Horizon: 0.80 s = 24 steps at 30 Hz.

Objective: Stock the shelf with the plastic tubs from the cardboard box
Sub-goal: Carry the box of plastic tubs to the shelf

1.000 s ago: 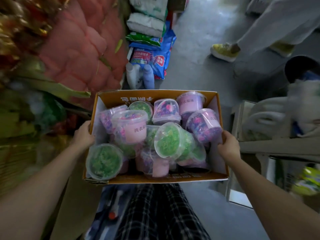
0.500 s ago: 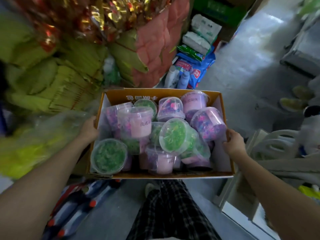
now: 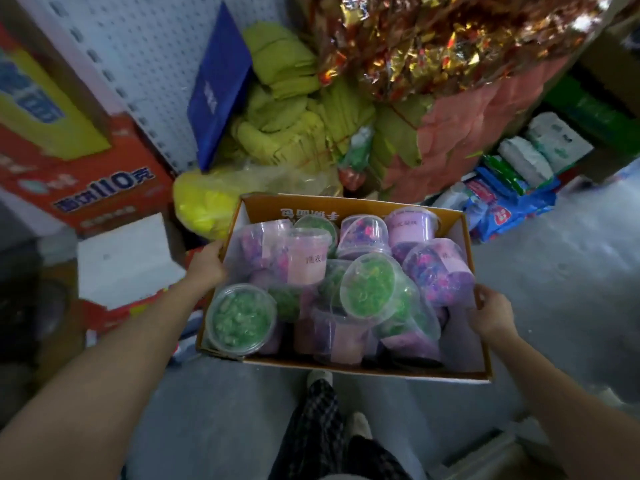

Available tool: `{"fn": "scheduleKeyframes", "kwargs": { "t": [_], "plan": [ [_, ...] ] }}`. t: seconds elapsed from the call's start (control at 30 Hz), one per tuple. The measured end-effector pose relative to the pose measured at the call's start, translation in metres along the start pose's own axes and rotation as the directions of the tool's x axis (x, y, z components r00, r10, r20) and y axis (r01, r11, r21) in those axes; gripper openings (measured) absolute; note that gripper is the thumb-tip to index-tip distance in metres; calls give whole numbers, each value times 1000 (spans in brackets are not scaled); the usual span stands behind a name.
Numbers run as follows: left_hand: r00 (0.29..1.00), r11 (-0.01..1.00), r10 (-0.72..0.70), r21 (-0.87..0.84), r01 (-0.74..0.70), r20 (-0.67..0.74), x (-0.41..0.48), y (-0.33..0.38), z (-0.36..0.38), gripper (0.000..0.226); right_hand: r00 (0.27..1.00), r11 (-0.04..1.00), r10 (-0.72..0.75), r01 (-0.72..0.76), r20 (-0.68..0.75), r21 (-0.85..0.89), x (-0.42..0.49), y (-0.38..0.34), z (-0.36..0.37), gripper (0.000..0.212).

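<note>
Only the head view to go on here, looking down over both forearms. The cardboard box (image 3: 349,209) is held out in front at about waist height — left hand (image 3: 207,266) curled around the left wall, fingers wrapped over the edge, and right hand (image 3: 491,315) clamped the same way on the right wall. So both hands are closed on the box itself, neither one on a tub.

The plastic tubs (image 3: 367,289) are all inside it, jumbled. Some stand upright, like the pink-labelled tub (image 3: 308,259) toward the left; others lie tipped on their sides, like the green tub (image 3: 369,287) in the middle with its lid facing the camera. Another green-filled tub (image 3: 240,318) sits in the near left corner, lid up.

The thing that matters for the next move: the box's long axis runs away from the body, and the tubs lie between the two hands, so either hand could reach in once the box is supported by something. The near-left corner tub is closest to the left hand. The white pegboard panel (image 3: 138,64) stands up and to the left — I'd guess that's where the shelf is, though no actual shelf surface shows. Nothing stocked yet, by the look of it.
</note>
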<state>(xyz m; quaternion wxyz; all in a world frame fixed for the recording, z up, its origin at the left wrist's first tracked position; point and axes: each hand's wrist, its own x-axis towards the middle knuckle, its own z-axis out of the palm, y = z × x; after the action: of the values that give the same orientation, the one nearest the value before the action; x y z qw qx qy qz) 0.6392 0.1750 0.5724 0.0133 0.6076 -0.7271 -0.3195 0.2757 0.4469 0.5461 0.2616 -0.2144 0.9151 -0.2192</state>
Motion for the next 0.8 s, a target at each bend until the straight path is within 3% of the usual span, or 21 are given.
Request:
{"fn": "scheduleKeyframes", "kwargs": {
  "t": [0.1, 0.23, 0.4, 0.57, 0.8],
  "plan": [
    [992, 992, -111, -66, 108, -52, -45, -33, -5, 56, 994, 995, -99, 100, 54, -3, -16, -12, 3, 30],
    [964, 972, -221, -109, 207, -148, -93, -75, -14, 28, 964, 971, -234, 238, 124, -13, -35, -33, 13, 42],
    [922, 948, -311, -143, 284, -232, -143, -131, -40, 26, 901, 919, -374, 393, 220, -45, -67, -76, 40, 56],
    [874, 908, -416, -162, 386, -250, -178, -200, -74, 37, 863, 871, -432, 474, 261, -126, -97, -128, 89, 25],
    [827, 867, -494, -229, 443, -268, -214, -317, -145, 30, 797, 812, -496, 567, 344, -142, -162, -218, 177, 30]
  ]
}}
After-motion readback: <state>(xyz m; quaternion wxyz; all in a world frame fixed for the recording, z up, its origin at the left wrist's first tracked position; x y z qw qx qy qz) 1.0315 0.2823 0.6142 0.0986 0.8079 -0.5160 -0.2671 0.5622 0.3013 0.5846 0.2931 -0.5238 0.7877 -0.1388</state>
